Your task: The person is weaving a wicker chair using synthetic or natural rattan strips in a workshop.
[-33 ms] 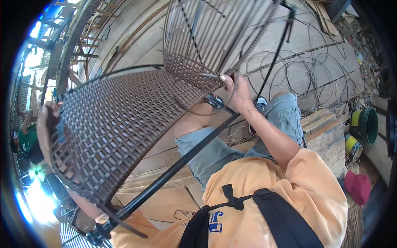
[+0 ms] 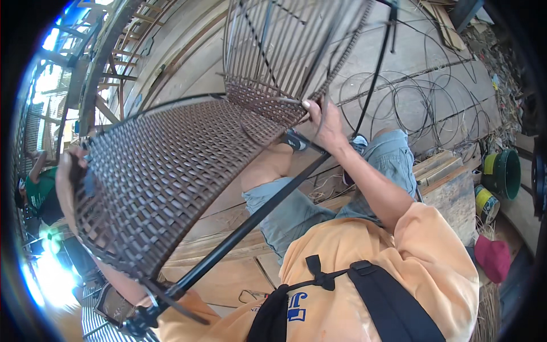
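A half-woven chair (image 2: 171,154) leans across my lap, its brown strands closely woven at left and on a black metal frame (image 2: 250,222). Farther up, bare parallel strands (image 2: 285,45) run lengthwise. My right hand (image 2: 327,126) is closed at the weave's right edge, thumb pressed on a thin brown strand (image 2: 285,101) that crosses the bare ones. At the chair's far left rim, my left hand (image 2: 73,165) curls its fingers over the edge; the weave hides part of that hand and forearm.
Loose coils of strand (image 2: 421,105) lie on the board floor at right. Wood planks (image 2: 444,176), a green bucket (image 2: 504,174), a yellow-labelled can (image 2: 486,203) and a red cap (image 2: 493,258) are nearby. Another person in green (image 2: 41,188) sits at far left.
The chair has tipped slightly, and my left hand has shifted a little right and down with its rim. My right hand stays at the weave's edge; the loose strand loop beside it has swung.
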`<action>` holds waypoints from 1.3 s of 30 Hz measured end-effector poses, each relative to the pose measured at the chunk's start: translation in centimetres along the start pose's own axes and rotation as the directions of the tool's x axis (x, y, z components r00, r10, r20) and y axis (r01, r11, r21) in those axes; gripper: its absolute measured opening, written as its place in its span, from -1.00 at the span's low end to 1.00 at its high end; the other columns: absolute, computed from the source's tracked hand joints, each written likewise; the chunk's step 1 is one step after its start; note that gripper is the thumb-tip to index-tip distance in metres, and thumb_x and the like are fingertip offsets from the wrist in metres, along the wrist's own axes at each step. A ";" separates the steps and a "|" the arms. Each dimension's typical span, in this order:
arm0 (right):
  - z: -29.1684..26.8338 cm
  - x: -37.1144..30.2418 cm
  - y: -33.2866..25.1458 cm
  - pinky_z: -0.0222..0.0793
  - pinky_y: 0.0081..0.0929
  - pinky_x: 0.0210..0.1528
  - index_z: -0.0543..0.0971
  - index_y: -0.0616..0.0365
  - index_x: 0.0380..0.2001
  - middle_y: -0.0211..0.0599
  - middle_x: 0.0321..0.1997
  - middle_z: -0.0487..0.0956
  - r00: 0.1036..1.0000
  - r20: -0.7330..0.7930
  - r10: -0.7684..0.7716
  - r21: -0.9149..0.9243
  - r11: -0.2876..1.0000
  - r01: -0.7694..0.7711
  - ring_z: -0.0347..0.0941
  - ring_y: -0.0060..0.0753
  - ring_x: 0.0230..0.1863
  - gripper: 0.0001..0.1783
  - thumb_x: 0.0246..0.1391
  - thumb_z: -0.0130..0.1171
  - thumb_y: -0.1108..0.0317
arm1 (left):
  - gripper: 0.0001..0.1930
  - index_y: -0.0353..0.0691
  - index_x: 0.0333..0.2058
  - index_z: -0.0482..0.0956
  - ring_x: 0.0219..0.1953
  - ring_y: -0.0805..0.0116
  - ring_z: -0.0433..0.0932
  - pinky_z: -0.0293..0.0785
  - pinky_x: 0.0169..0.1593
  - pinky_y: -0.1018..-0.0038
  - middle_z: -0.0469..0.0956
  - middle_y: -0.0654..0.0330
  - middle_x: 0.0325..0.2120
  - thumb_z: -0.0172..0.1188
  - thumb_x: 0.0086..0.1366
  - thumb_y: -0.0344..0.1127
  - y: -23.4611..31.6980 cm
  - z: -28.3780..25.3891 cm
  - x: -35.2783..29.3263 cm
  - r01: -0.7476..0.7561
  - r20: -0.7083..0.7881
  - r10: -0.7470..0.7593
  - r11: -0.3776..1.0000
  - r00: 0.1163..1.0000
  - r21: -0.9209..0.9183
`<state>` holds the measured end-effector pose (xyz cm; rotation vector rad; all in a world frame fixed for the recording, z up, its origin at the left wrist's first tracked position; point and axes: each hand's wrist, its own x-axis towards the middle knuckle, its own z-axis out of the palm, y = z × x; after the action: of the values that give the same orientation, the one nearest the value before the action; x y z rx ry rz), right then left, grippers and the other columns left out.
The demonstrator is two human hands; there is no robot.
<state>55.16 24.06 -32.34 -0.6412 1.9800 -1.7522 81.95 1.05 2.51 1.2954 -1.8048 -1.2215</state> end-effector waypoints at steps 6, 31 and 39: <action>-1.6 5.6 -0.9 0.34 -0.28 -0.46 0.47 0.32 -0.59 0.00 -0.63 0.46 0.969 0.240 -0.049 -0.147 0.985 0.087 0.44 -0.17 -0.55 -0.58 0.01 0.10 0.10 | -0.72 -0.26 -0.32 0.39 -0.39 0.50 0.35 0.28 -0.24 0.57 0.41 0.26 -0.42 0.02 0.27 -0.12 -4.5 -2.4 -12.2 -0.096 -0.201 0.080 0.993 0.976 -0.071; -12.0 8.8 5.1 0.16 -0.50 -0.74 0.37 0.26 -0.59 -0.38 -0.76 0.31 0.898 0.429 0.095 -0.183 0.983 -0.016 0.24 -0.53 -0.78 -0.68 0.07 0.09 0.23 | -0.85 -0.23 -0.38 0.50 -0.32 0.19 0.51 0.37 -0.21 0.36 0.55 0.17 -0.39 0.11 0.09 -0.30 -7.4 16.2 -32.9 -0.525 0.466 0.331 0.759 0.821 0.385; -13.5 8.5 4.7 0.11 -0.55 -0.81 0.35 0.24 -0.64 -0.41 -0.79 0.29 0.894 0.446 0.049 -0.170 0.985 0.031 0.22 -0.57 -0.83 -0.68 0.07 0.07 0.27 | -0.77 -0.36 -0.26 0.44 -0.23 0.04 0.45 0.38 -0.14 0.25 0.47 -0.02 -0.34 0.04 0.16 -0.33 -7.1 21.5 -16.9 -0.742 0.706 0.363 0.576 0.608 0.343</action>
<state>40.09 30.36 -35.45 -0.9930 1.8065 -1.2818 72.22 23.35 -11.82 0.4409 -2.9504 -0.6479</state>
